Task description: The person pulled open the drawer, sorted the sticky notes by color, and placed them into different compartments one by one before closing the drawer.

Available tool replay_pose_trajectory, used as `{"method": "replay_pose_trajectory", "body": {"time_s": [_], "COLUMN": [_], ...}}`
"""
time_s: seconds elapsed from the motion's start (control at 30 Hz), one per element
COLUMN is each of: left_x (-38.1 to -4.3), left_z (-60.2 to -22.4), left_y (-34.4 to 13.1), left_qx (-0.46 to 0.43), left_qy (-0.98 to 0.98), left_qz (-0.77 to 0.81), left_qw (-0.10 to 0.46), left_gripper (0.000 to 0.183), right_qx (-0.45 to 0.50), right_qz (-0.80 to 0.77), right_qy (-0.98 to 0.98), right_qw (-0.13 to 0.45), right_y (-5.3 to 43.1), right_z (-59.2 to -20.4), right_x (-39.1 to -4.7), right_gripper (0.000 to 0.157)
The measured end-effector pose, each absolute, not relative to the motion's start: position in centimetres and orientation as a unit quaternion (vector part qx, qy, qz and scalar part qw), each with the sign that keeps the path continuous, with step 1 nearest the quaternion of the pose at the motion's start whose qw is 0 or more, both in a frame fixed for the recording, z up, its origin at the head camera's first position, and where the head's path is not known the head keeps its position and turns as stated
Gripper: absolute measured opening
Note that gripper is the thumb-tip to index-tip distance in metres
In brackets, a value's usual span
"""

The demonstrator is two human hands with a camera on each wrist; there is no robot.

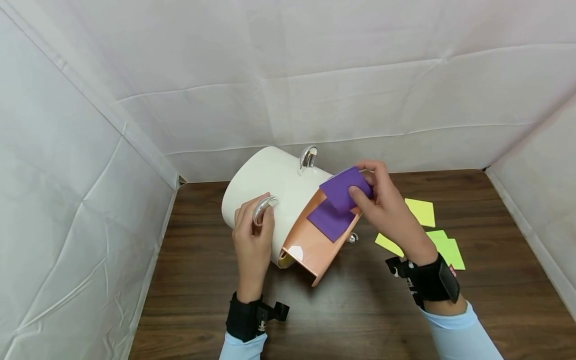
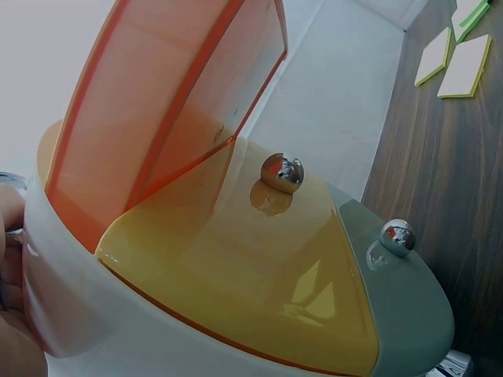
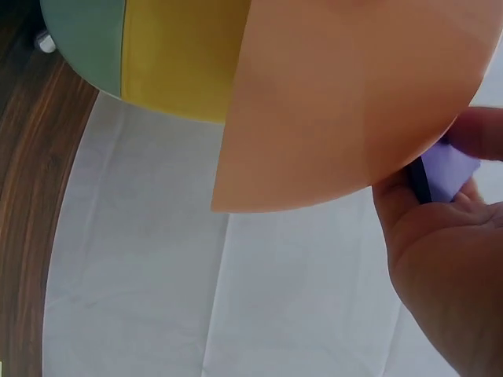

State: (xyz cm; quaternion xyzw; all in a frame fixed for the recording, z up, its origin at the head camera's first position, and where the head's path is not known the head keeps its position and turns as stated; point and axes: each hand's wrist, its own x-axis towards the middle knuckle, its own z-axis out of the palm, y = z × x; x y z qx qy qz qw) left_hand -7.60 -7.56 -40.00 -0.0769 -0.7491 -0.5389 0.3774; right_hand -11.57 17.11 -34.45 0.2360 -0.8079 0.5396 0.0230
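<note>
Head only: lower purple sheet (image 1: 330, 223) in drawer (image 1: 310, 250)
Left wrist only: knob (image 2: 281, 173) on yellow front (image 2: 244, 267)
Left hand (image 1: 252, 241): grips chrome handle (image 1: 259, 212)
Right hand (image 1: 388, 206): pinches upper purple sheet (image 1: 338, 186)

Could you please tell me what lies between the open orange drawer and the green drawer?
The yellow drawer lies between the orange drawer and the green drawer, as the left wrist view shows.
</note>
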Motion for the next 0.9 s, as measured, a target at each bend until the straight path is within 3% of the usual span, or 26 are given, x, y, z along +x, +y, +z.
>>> {"method": "replay_pose_trajectory", "body": {"time_s": [0.3,0.9], "left_x": [-7.8,-7.8], "left_z": [-40.3,-40.1], "left_y": [-7.6,-7.5], "left_qx": [-0.072,-0.074], "left_qy": [-0.750,-0.749], "left_qz": [-0.540,-0.541], "left_qw": [0.375,0.375], "left_gripper": [0.027,0.027], "right_qx": [0.257,0.211], "right_qz": [0.482,0.430], "right_qy": [-0.838,-0.877], "right_qw": [0.006,0.032], "right_y": [17.8,16.9], "right_z": [-36.3,-36.2], "right_x": [-13.5,-13.9], "right_gripper": [0.027,0.028]}}
